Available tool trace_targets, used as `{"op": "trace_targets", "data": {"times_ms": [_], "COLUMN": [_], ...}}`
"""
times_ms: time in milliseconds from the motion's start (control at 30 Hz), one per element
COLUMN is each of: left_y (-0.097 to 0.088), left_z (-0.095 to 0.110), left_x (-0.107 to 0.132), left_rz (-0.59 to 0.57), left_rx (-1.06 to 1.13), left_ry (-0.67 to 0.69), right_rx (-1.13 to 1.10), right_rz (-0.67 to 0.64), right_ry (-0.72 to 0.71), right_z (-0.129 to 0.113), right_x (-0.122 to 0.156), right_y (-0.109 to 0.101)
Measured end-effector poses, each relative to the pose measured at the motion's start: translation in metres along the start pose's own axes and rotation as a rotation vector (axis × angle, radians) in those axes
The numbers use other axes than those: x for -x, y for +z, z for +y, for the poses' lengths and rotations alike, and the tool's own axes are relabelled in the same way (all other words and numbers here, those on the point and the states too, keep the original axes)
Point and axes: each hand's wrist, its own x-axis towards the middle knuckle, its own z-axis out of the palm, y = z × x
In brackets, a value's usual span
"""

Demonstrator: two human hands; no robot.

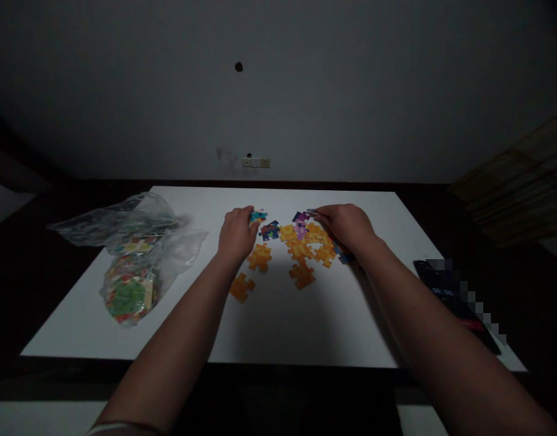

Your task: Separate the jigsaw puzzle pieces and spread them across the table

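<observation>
Bags (133, 272) of clear plastic lay on the left side of the white table (269, 333), with bright bits inside. Next came my left hand (236, 235), with its thumb and finger closed on a teal piece (259, 215) of a jigsaw puzzle. Near that wrist lay one loose orange piece (242, 287), flat on the table, and just past it another orange piece (260, 257). A dark blue piece (270, 231) sat right by my left thumb. Then came a messy heap of yellow pieces (300, 248) in the middle, with a purple piece (300, 217) at its far edge. My right hand (351, 229) had its fingertips pinched tight on a pale piece (311, 212), but I could not tell its picture. Some blue bits (344, 255) peeked out under that hand. A black phone (457, 306) lay far right. I think I was picking out and sorting pieces, since most lay loose. To me, the next move called for a soft pinch and a good look at the bumps and holes.
</observation>
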Motion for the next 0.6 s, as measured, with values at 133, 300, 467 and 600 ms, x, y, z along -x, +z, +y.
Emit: {"op": "trace_targets", "data": {"times_ms": [133,300,467,600], "left_y": [-0.007,-0.02,-0.023,-0.022], "left_z": [0.008,0.03,0.05,0.045], "left_x": [-0.003,0.001,0.01,0.002], "left_rz": [-0.082,-0.118,-0.255,-0.172], "left_rx": [-0.02,-0.051,-0.139,-0.157], "left_ry": [-0.128,-0.059,0.092,0.029], "right_rx": [-0.029,-0.094,0.03,0.12], "right_rz": [-0.076,-0.084,-0.006,-0.007], "right_ry": [-0.101,-0.15,-0.034,0.025], "right_z": [0.008,0.018,0.005,0.006], "right_x": [0.007,0.018,0.007,-0.003], "right_y": [0.01,0.004,-0.008,-0.009]}}
